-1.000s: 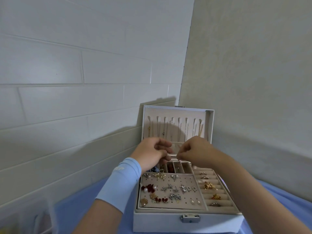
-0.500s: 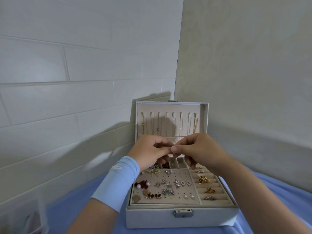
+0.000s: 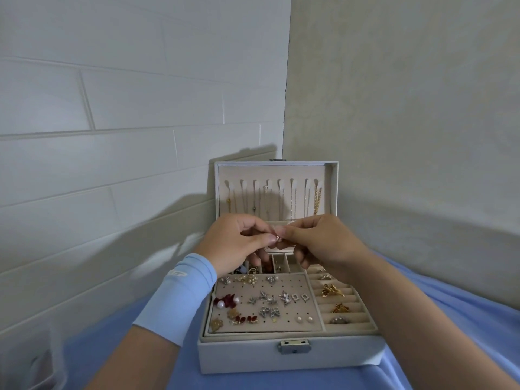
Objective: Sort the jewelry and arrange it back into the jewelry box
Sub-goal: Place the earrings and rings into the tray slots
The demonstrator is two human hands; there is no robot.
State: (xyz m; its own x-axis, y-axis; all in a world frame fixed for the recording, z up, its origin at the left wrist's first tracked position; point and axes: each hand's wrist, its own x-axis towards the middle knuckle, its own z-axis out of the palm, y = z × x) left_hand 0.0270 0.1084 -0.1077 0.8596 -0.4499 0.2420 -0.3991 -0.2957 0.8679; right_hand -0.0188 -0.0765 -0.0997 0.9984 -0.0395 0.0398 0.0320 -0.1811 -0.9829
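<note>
One jewelry box [image 3: 242, 357], two hands, three rings, eight hooks.

The person's left forearm wears a snug, light blue compression sleeve [image 3: 180, 296] that runs from the wrist partway toward the elbow, smooth and close-fitting, with a clean hem at each end and bare arm showing below its lower edge. Near the wrist end it carries a small white printed logo [image 3: 179, 273] (the lettering is too blurred to read). The left hand [image 3: 233, 243] and right hand [image 3: 323, 240] are both bare, with short fingernails and no gloves, and the right forearm [image 3: 408, 313] is uncovered along all of its visible length.
</note>
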